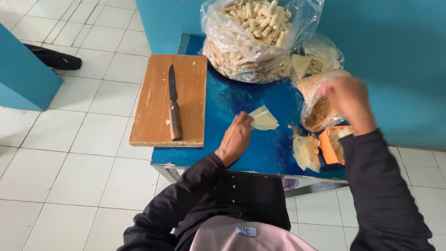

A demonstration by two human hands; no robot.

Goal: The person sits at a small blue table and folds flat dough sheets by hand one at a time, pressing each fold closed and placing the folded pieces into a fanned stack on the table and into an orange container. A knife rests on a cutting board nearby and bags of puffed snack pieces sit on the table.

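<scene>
1. white floor tiles [83, 153] lay all around a small shiny blue table [232, 100], and a blue wall [395, 51] stood behind it.
2. we saw the left hand [236, 138] resting on the table near the front edge. its fingers were pressed together and their tips pinched the corner of a thin pale wrapper [264, 119] that lay flat on the blue top.
3. we saw the right hand [349, 100] up over a small clear bag of brown crumbs [320, 111] on the right side. it was blurry, so we could not tell how its fingers were set.
4. a pile of more pale sheets [306, 151] lay just in front of that bag, beside an orange tub [329, 145].
5. a big clear bag full of little pale rolls [253, 39] sat at the back of the table.
6. a wooden cutting board [158, 104] stuck out over the left edge, and a knife with a brown handle [173, 104] lay on it, well apart from both hands.
7. both arms wore black sleeves [385, 195].
</scene>
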